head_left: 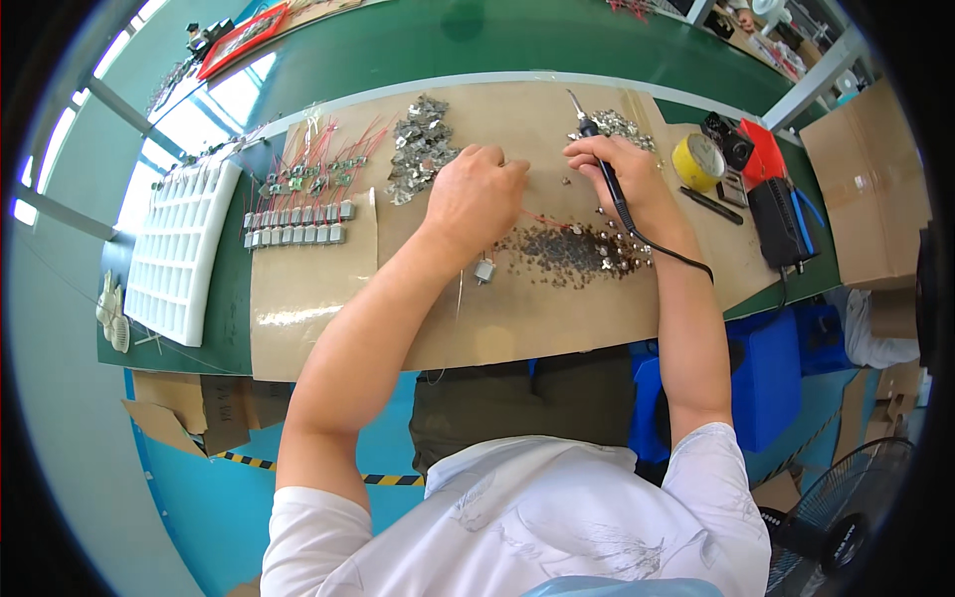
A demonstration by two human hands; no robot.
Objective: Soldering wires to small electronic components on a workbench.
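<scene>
My right hand (637,179) is closed around a soldering iron (610,177), whose metal tip points away from me. Its black cord runs back over my right forearm. My left hand (479,194) is closed, fingertips pinched; what they hold, if anything, is hidden. Just below it lies a small silver motor (484,271), near a thin pale wire (460,295). A red wire (545,218) stretches between my hands. Beneath them, dark bits and small shiny parts (572,254) are scattered over the brown cardboard sheet (418,333).
Rows of small motors (295,225) with red wires stand at left, beside a white compartment tray (184,249). Metal pieces are heaped beyond my left hand (423,144) and beyond the iron (619,127). A yellow tape roll (698,161) and a black box (779,221) sit at right.
</scene>
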